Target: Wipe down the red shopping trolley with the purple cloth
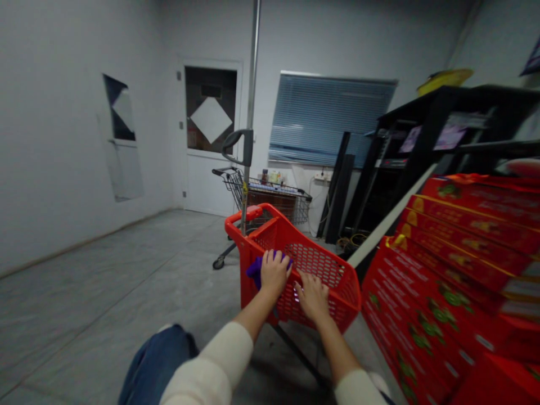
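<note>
A red plastic shopping cart [320, 259] with perforated basket walls stands right before me, its handle to the left. My left hand [275, 274] is closed on a crumpled purple cloth [255, 271] and presses it to the near side's upper rim. Part of the cloth is hidden under the fingers. A little to the right, my right hand [313, 293] grips the same rim, its fingers bent over the top edge. A metal pole [252, 79] with a dark grey grip handle [244, 147] rises upright beside the cart's handle.
Stacked red boxes [447, 292] crowd the right side, near the cart. Behind it stands a wire shopping cart [301, 208] with bottles and goods. Black shelving [439, 112] and dark leaning panels [340, 197] stand at back right. Grey floor [126, 287] stretches left towards a white door [206, 183].
</note>
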Motion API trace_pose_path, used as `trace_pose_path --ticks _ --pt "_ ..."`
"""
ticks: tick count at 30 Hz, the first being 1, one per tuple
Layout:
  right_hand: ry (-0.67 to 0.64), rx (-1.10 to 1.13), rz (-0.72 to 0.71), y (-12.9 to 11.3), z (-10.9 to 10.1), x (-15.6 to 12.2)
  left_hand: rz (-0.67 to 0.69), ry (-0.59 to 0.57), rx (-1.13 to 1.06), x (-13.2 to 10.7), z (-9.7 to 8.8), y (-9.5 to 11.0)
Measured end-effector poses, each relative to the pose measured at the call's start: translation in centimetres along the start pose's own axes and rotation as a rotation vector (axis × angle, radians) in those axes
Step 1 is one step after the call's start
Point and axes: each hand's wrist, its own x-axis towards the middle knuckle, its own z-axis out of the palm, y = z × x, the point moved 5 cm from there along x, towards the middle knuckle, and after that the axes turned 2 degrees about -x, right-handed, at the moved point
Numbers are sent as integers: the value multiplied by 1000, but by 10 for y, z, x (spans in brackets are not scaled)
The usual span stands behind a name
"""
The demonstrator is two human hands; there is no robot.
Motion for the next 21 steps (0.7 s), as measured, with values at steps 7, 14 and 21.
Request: trace_pose_path --ticks 7,14,21 --pt "-72 -2 -88 15 -7 -1 177 -86 -33 15 -15 -24" --pt "-157 -53 -62 61 -6 -19 72 -57 44 26 -23 -57" --pt "-48 -81 0 32 -3 -24 -4 -55 -59 -9 6 7"
